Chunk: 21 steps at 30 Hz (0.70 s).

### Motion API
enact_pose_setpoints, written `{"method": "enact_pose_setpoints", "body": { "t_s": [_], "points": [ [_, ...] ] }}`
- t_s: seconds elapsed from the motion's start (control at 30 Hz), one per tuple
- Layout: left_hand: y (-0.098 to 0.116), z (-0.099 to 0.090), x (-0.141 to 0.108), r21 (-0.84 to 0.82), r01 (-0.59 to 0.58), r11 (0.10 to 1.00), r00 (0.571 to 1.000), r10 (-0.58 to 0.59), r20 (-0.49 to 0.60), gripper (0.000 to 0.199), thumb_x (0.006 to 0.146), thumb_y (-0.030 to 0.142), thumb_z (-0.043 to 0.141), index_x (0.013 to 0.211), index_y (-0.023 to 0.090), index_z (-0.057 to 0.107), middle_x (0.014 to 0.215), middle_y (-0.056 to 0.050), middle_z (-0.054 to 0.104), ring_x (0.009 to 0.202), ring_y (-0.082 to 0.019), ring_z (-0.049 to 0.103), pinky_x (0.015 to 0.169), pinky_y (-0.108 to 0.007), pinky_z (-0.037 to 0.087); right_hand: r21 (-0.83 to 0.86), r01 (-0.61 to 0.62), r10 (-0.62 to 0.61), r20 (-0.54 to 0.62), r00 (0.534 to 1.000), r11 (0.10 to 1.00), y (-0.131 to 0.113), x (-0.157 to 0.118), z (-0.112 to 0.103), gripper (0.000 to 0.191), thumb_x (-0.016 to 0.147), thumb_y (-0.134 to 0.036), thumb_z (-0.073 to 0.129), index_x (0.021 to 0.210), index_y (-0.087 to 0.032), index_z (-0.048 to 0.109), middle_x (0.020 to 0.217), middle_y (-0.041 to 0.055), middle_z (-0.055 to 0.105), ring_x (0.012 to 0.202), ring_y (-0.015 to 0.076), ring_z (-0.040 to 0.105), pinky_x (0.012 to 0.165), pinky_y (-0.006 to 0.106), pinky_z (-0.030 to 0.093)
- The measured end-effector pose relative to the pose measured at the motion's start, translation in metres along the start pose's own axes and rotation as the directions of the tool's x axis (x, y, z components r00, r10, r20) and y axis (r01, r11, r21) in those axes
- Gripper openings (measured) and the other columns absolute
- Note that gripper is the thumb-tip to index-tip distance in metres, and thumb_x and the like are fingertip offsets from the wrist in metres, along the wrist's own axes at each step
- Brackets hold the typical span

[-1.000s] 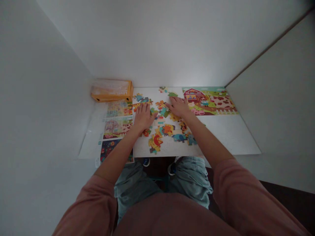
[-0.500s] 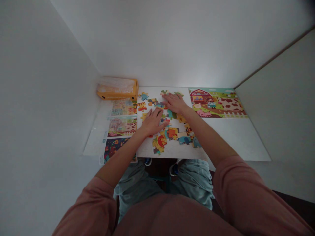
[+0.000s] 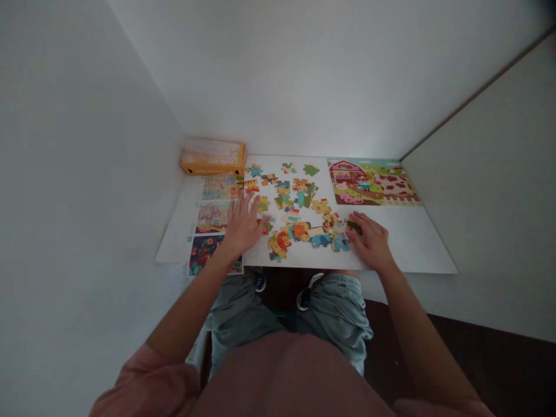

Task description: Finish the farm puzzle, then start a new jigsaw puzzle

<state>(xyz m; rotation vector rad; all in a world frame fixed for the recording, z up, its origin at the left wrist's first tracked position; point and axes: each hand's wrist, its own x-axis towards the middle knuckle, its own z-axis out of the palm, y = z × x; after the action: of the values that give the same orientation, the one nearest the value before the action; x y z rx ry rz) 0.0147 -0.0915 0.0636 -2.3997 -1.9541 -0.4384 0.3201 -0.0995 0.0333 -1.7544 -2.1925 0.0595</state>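
Observation:
Loose jigsaw puzzle pieces (image 3: 299, 230) lie spread over the middle of the white table (image 3: 391, 243). My left hand (image 3: 243, 227) rests at their left side, fingers spread, partly over the printed picture sheet. Its thumb touches or nearly touches a small puzzle piece (image 3: 270, 225). At the right side of the pieces, my right hand (image 3: 369, 238) has its fingers curled on a dark green and yellow puzzle piece (image 3: 353, 225). Beside that hand lies a blue puzzle piece (image 3: 340, 242). A flat green piece (image 3: 311, 169) sits toward the back.
An assembled farm puzzle (image 3: 373, 182) with a barn and a cow lies at the back right. A yellow box (image 3: 212, 159) stands at the back left by the wall. Below it, a sheet with several printed pictures (image 3: 206, 249) reaches the front edge.
My right hand has moved from the back of the pieces to the front right and now grips a puzzle piece. My left hand has shifted left, uncovering pieces in the middle.

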Motion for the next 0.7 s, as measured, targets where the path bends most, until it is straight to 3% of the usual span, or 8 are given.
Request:
{"method": "enact_pose_setpoints", "body": {
  "t_s": [0.13,0.23,0.5,0.7],
  "points": [
    [-0.011,-0.011,-0.056,0.043,0.074,0.996,0.993,-0.077,0.090,0.043,0.078,0.034,0.023,0.119,0.030,0.013,0.123,0.005,0.016,0.114,-0.016,0.002,0.094,-0.039,0.008,0.024,-0.037,0.039,-0.049,0.998,0.999,0.011,-0.009,0.004,0.040,0.076,-0.036,0.027,0.116,-0.031,0.023,0.121,-0.0054,0.021,0.108,0.0166,0.023,0.086,0.038,0.023],
    [-0.018,-0.010,-0.079,0.045,0.095,0.994,0.990,-0.099,0.097,0.043,0.078,0.031,0.024,0.119,0.030,0.013,0.123,0.005,0.018,0.114,-0.016,0.003,0.094,-0.039,0.009,0.040,-0.051,0.055,-0.095,0.994,0.998,0.011,-0.010,0.007,0.040,0.076,-0.036,0.027,0.115,-0.029,0.025,0.120,-0.0034,0.023,0.107,0.0171,0.025,0.085,0.038,0.025],
    [-0.027,-0.019,-0.085,0.025,0.120,0.992,0.990,-0.122,0.069,0.042,0.076,0.034,0.028,0.117,0.031,0.020,0.122,0.003,0.020,0.113,-0.018,0.012,0.090,-0.040,0.016,0.056,-0.066,0.071,-0.100,0.992,0.996,0.009,-0.017,0.003,0.039,0.075,-0.038,0.027,0.112,-0.027,0.031,0.118,0.0008,0.028,0.105,0.0201,0.028,0.082,0.041,0.027],
    [-0.037,-0.028,-0.083,0.030,0.239,0.970,0.971,-0.240,0.014,0.044,0.073,0.039,0.031,0.115,0.027,0.027,0.125,-0.001,0.011,0.113,-0.023,0.003,0.088,-0.045,0.015,0.045,-0.118,0.120,-0.050,0.991,0.992,0.001,-0.018,-0.002,0.040,0.075,-0.039,0.022,0.112,-0.027,0.031,0.117,0.0001,0.030,0.106,0.0193,0.026,0.084,0.040,0.025]
  ]
}}
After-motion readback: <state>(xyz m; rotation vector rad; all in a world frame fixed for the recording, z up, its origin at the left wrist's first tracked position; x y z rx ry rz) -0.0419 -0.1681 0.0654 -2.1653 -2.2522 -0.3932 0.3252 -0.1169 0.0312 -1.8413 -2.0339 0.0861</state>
